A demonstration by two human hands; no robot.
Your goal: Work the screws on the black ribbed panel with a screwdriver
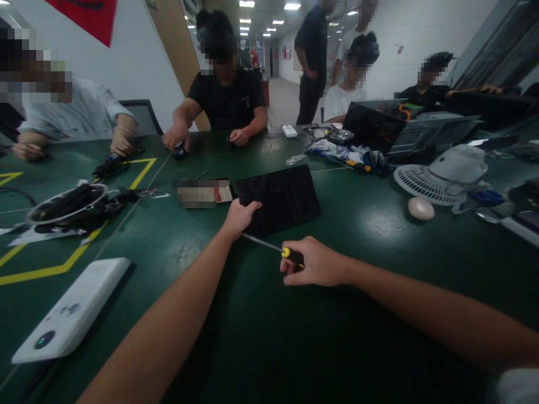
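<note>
My left hand point(242, 216) is closed on the near left corner of a flat black panel point(284, 196), its thumb lying over the top face. The panel is tilted a little above the green table point(197, 314); its kind I cannot make out. In my right hand point(314, 261) is a screwdriver point(290, 255) with a black and yellow handle. Its long metal shaft points left, and the tip reaches the panel's edge just below my left hand. Whether the tip touches a screw is too small to see.
A small box point(202, 193) lies left of the panel. Nearer stands a white power bank point(73, 308). Cables point(71, 207) are heaped at the left, a white fan point(442, 174) and a pale oval object point(421, 209) at the right. Across the table people sit working.
</note>
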